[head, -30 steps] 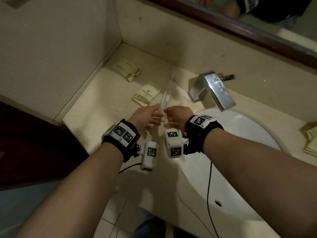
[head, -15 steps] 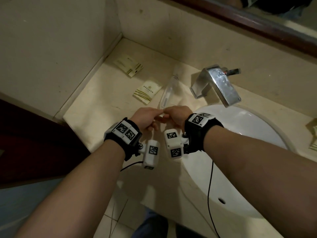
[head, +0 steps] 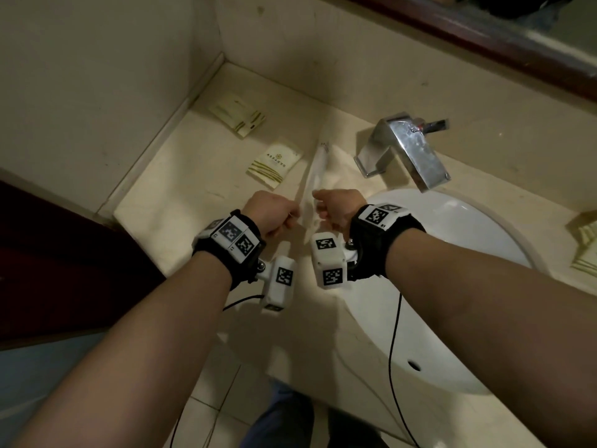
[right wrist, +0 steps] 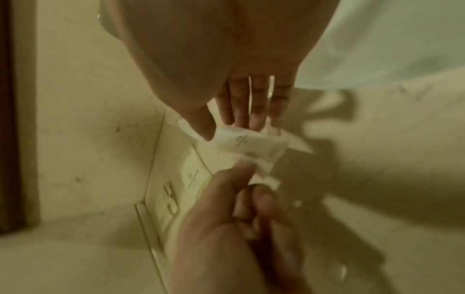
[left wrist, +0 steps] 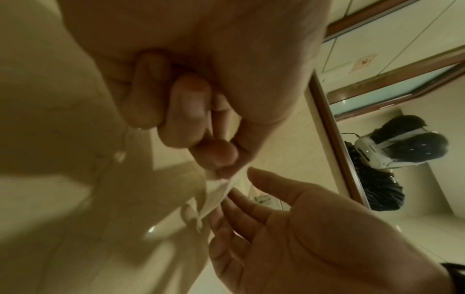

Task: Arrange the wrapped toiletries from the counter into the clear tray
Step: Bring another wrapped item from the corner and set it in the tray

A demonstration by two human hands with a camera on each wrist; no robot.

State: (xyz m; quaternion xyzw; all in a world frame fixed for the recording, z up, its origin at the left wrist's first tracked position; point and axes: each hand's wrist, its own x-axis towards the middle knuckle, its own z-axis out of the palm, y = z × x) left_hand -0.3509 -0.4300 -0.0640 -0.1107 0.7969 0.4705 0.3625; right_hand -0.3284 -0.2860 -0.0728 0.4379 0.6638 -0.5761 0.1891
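Observation:
A long translucent wrapped toiletry [head: 318,166] slants up from my hands toward the faucet. My left hand [head: 274,215] pinches its near end between thumb and curled fingers [left wrist: 221,159]. My right hand [head: 336,208] pinches the same crumpled wrapper end [right wrist: 251,147] with thumb and fingertips [right wrist: 226,125]. Two cream packets [head: 274,161] [head: 237,113] lie on the counter behind the hands. In the right wrist view a clear tray rim [right wrist: 148,228] runs beside a printed packet [right wrist: 193,179]; I cannot tell whether the packet lies inside the tray.
A chrome faucet [head: 407,150] stands right of the wrapper, over the white basin [head: 452,286]. More cream packets [head: 584,247] are stacked at the far right edge. Walls close the counter's left and back; a dark wooden panel [head: 48,253] is at the left.
My two hands were touching half a second ago; they have drawn slightly apart, each still pinching the wrapper's near end.

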